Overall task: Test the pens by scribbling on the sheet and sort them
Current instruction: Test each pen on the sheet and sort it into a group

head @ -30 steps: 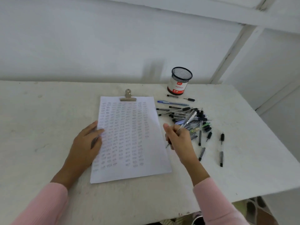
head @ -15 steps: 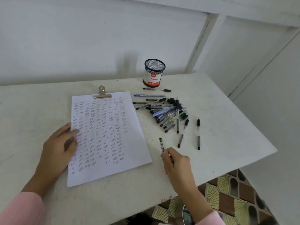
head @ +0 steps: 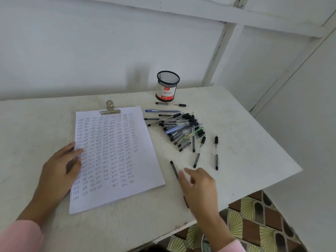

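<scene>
Right hand (head: pixel 199 186): blurred, fingers loosely spread over a dark pen (head: pixel 174 169) lying on the table (head: pixel 254 160) just right of the sheet (head: pixel 116 153). Whether the fingertips grip the pen or merely touch it, I cannot tell; its lower end passes under the palm and a dark bit shows at the wrist side.

Left hand (head: pixel 61 171): flat, fingers extended, holding nothing, pressing down the sheet's left edge.

Sheet: clipped at top by a metal clip (head: pixel 110 108), filled with rows of small handwritten marks; bare space only at lower right. Pen pile (head: pixel 181 130) lies to the right of the sheet, fanned; two pens (head: pixel 216 152) lie apart near the right side. Mesh pen cup (head: pixel 167 86) stands behind the pile, one pen (head: pixel 171 104) lying at its base.

Risks (judgement):
- Pen by the right hand sits close to the table's front edge; a careless brush could roll it off.
- No clear sorted groups visible; tested and untested pens could get mixed.
- Little blank paper left; new scribbles may overlap old ones.

Unclear: cup contents, label text on pens, individual marks.
</scene>
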